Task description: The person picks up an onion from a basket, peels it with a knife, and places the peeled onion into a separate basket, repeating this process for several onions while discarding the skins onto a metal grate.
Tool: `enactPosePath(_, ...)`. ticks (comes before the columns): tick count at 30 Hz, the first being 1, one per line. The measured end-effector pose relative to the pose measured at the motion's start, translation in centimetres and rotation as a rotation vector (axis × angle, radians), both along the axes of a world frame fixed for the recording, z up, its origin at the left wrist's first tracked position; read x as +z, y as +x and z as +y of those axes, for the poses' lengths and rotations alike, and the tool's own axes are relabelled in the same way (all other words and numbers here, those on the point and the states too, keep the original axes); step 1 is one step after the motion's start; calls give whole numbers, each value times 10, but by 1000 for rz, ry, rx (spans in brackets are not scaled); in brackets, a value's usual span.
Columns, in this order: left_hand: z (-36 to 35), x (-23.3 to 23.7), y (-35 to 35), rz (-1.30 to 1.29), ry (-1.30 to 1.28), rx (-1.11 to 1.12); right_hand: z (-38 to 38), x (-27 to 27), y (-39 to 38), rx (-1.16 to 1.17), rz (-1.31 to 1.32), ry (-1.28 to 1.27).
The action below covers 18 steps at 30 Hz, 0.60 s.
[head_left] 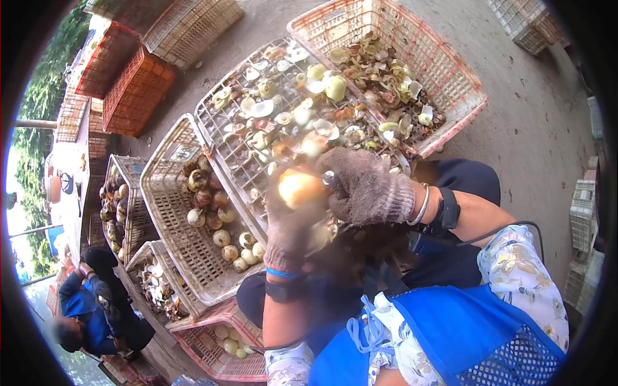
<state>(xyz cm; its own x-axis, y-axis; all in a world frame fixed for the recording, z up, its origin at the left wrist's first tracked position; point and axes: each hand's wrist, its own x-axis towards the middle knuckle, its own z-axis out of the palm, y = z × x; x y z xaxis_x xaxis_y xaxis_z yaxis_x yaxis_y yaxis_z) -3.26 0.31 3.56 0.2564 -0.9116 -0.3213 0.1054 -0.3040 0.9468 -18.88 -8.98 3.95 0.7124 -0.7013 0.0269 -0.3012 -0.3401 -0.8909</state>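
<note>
An onion (300,188) with yellow-brown skin, blurred and bright, is in the grip of my left hand (284,239), which wears a dirty work glove. Close against it, my right hand (370,188) in a brown-grey glove is closed around a small tool (329,179); only its shiny metal end shows. Both hands are above a wire rack (248,138) strewn with onion skins and cut pieces. Left of the rack, a pale plastic crate (187,248) holds several unpeeled onions (222,238).
A red-rimmed crate (444,55) full of peelings stands beyond the rack. Below left, another crate (219,357) holds pale peeled onions (230,345). Orange crates (138,90) are stacked at upper left. Another person (96,315) in blue sits at lower left among more crates.
</note>
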Motion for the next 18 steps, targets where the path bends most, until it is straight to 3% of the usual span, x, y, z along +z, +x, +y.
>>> enactPosePath(2, 0, -13, 5, 60, -81, 8, 3, -2, 2, -24, 22, 61)
enactPosePath(8, -3, -21, 2, -228, -230, -19, -4, -27, 4, -88, 40, 98)
enactPosePath(10, -3, -19, 5, 145, -123, 30, -11, -18, 1, 3, -77, 149)
enactPosePath(11, -1, -20, 4, 145, -123, 33, -10, -13, 4, 37, -271, 594)
enactPosePath(12, 0, -22, 3, 216, -118, 77, -15, -11, 1, 84, -252, 774)
enactPosePath(14, 4, -28, 4, 360, -102, 170, -15, -2, 2, -16, -369, 799)
enactPosePath(15, 3, -31, 8, 41, -84, 72, -23, -7, 4, 20, -205, 454)
enactPosePath(16, 2, -31, 13, 39, -88, 73, -25, -9, 5, 23, -206, 450)
enactPosePath(18, -1, -28, 18, 868, -22, 184, -27, -7, 4, 179, -334, 91)
